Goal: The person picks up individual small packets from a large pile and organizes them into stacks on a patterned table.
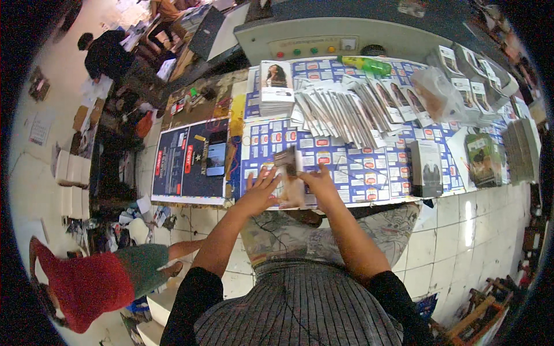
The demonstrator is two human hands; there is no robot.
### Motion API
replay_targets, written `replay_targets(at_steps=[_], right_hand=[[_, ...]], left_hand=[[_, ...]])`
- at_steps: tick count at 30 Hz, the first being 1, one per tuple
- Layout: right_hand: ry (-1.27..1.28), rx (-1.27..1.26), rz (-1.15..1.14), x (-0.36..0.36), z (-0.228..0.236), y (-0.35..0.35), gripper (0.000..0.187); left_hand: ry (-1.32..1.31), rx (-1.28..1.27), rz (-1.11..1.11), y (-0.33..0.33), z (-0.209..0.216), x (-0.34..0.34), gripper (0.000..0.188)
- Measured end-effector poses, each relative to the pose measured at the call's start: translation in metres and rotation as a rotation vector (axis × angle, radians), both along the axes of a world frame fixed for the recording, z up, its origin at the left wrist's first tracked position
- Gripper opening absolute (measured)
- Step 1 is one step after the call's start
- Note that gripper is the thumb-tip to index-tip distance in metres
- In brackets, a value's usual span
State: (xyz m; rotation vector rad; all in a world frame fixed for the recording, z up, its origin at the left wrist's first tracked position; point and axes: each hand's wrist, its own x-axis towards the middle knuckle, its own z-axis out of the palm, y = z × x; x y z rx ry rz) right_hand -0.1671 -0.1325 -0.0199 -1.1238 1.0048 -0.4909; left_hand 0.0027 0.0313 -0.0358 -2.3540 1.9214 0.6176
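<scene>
A small printed carton (293,187), brown and white and partly blurred, is at the table's near edge between my hands. My left hand (262,189) lies along its left side, fingers spread and stretched out. On the other side, my right hand (321,185) touches the carton's upper right part with its fingers apart. Ahead lies a fanned-out row of similar printed cartons (340,112), pictured with long hair. A neat stack of these cartons (277,86) stands at the far left of that row.
A phone (216,157) rests on a dark printed board to the left. A grey carton stack (427,164) and a green-pictured pack (483,158) stand right. Behind are a green bottle (369,65) and a clear plastic bag (438,95). Someone in red (95,285) is at lower left.
</scene>
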Motion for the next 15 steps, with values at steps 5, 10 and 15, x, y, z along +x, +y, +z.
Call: replay_targets(at_steps=[5, 10, 15], right_hand=[[0.286, -0.451, 0.5, 0.01, -0.036, 0.006, 0.042], [0.23, -0.958, 0.111, -0.021, 0.05, -0.034, 0.023], [0.543, -1.336, -0.132, -0.046, 0.112, -0.126, 0.038]], left_hand=[[-0.018, 0.004, 0.004, 0.002, -0.011, 0.004, 0.089], [-0.01, -0.039, 0.048, 0.004, -0.012, 0.002, 0.102], [0.021, -0.007, 0.067, -0.001, 0.0, 0.002, 0.103]])
